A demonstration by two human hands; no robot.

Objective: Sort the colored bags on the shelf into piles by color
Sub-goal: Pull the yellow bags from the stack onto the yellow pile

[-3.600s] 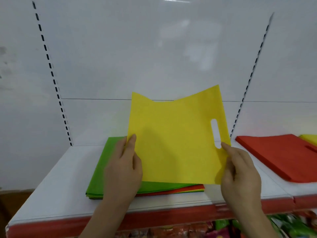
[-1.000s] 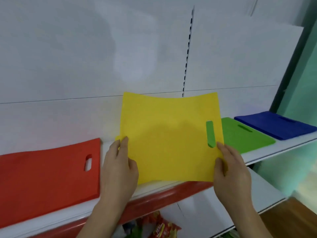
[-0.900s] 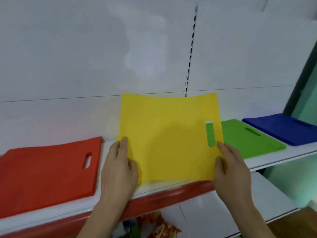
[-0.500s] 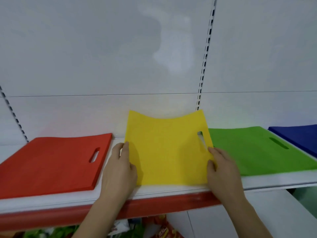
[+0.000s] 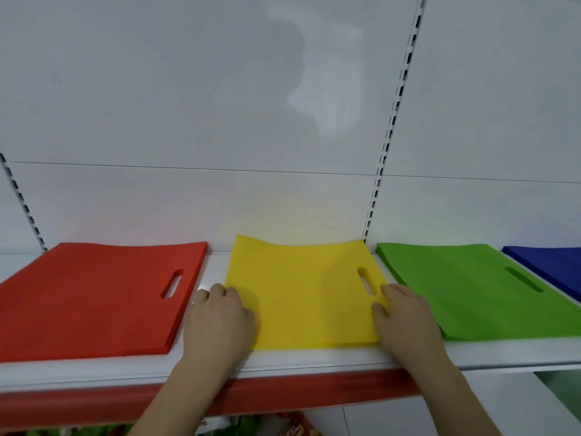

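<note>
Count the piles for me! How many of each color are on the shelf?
Red pile: 1
Yellow pile: 1
Green pile: 1
Blue pile: 1
Total: 4 piles

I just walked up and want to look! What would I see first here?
Bright colors in a row on the white shelf: a red pile at the left, a green pile at the right, blue beyond it. In the middle, both hands hold a yellow bag by its near corners.
</note>
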